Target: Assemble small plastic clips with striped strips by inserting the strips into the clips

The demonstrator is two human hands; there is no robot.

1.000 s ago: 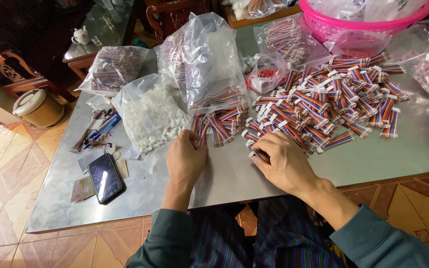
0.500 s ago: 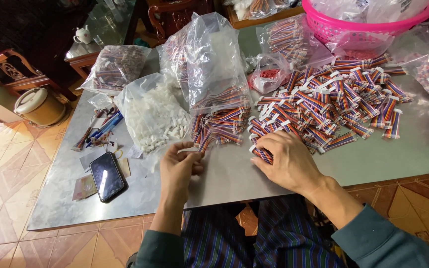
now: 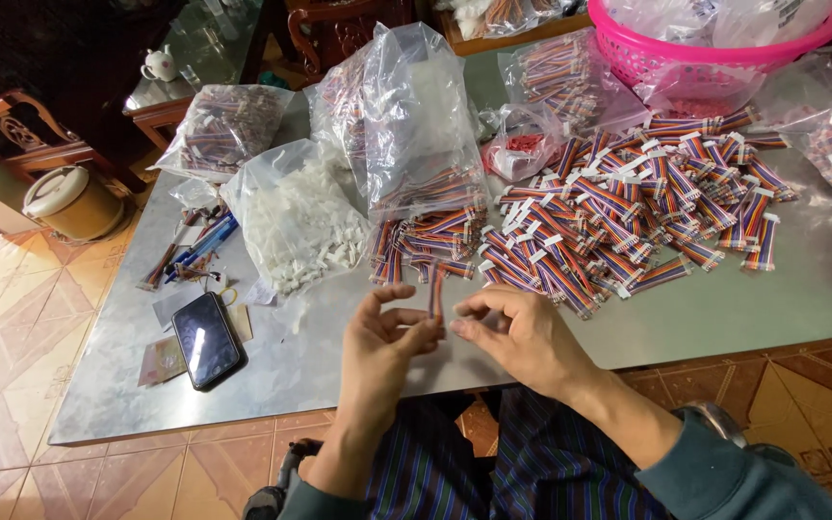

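My left hand [image 3: 387, 342] and my right hand [image 3: 517, 332] meet above the near edge of the metal table [image 3: 724, 318]. Together they pinch one short multicoloured ribbon cable [image 3: 434, 292], which stands upright between the fingertips. Just beyond the hands lies a big loose pile of the same cables with white connectors [image 3: 618, 221]. A smaller heap of cables [image 3: 426, 236] spills from a tall clear bag [image 3: 406, 125]. Left of that sits an open bag of small white connectors [image 3: 296, 226].
A pink basket [image 3: 715, 39] with bags stands at the back right. More cable bags [image 3: 228, 125] lie at the back left. A black phone [image 3: 206, 339], pens [image 3: 195, 252] and paper scraps lie at the left. A lidded pot [image 3: 74, 202] stands on the tiled floor.
My right hand has lifted a single cable off the pile and drawn back toward me. My left hand has come over to meet it, and both now hold the cable.
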